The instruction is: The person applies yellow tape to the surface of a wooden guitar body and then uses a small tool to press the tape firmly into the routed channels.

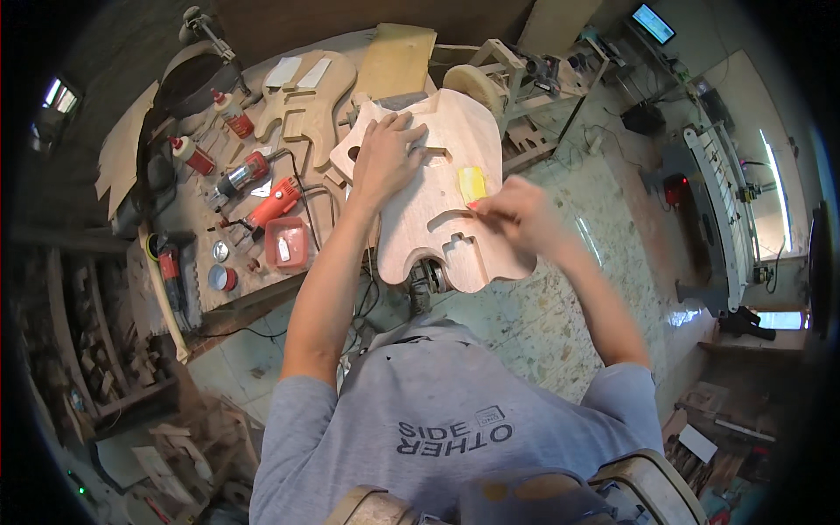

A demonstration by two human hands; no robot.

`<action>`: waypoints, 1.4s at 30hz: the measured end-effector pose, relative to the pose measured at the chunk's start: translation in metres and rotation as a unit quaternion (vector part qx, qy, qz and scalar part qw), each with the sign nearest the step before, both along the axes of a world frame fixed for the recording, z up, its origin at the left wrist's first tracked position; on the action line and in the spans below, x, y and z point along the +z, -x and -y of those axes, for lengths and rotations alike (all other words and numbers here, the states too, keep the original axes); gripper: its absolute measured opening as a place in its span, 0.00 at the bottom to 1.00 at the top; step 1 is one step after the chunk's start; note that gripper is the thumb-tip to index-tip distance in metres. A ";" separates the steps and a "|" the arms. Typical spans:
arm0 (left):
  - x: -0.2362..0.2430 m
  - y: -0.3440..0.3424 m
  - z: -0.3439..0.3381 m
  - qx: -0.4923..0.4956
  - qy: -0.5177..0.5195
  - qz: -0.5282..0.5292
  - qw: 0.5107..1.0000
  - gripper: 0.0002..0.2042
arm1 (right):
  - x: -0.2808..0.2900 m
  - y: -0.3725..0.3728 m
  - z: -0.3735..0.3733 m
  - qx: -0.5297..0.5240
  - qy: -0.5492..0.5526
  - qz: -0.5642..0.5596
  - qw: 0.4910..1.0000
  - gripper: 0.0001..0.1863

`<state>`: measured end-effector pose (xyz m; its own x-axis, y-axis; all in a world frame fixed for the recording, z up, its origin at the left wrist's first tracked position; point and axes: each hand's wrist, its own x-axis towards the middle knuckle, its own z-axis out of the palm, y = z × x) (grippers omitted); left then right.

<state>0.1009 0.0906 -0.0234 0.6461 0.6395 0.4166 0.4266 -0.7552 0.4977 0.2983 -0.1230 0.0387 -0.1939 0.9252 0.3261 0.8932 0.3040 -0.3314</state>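
A pale wooden guitar body [407, 227] with routed cavities is raised before me. My left hand [393, 150] lies on its upper left part, fingers spread over the wood beside a cavity. On the right half of the body is a yellow patch [472, 180]. Just below that patch my right hand [516, 214], blurred, is closed on a small red object [473, 205], whose kind I cannot make out, at the wood's surface.
The workbench [219, 289] at left holds another guitar body [319, 140], red-and-white bottles [233, 118], red power tools [273, 206], a pink container [286, 243] and small tins [222, 277]. A wooden stand [542, 103] is behind; a machine [717, 219] lines the right wall.
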 end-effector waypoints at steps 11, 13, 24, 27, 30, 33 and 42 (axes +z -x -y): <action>0.000 0.000 -0.003 -0.011 0.001 -0.006 1.000 0.19 | 0.009 0.016 -0.020 -0.063 0.047 -0.064 0.995 0.04; 0.000 0.002 -0.003 -0.007 0.000 -0.004 1.000 0.20 | 0.020 0.010 -0.026 -0.076 0.048 -0.066 0.994 0.04; 0.003 0.003 -0.002 -0.009 0.002 -0.009 1.000 0.20 | 0.009 -0.003 -0.046 0.013 0.104 -0.055 0.993 0.06; 0.002 0.002 -0.002 -0.004 0.000 -0.006 1.000 0.19 | 0.021 -0.010 -0.040 0.013 0.105 -0.075 0.992 0.07; 0.003 0.000 -0.001 -0.011 0.001 -0.002 1.000 0.19 | 0.016 -0.018 -0.044 -0.008 0.010 -0.058 0.998 0.08; 0.001 0.000 -0.003 -0.011 0.005 0.001 1.000 0.19 | 0.002 -0.003 -0.033 0.027 -0.009 0.019 0.999 0.12; 0.000 0.001 -0.001 -0.006 0.001 -0.008 1.000 0.20 | 0.018 -0.019 -0.033 -0.095 0.032 -0.034 0.994 0.06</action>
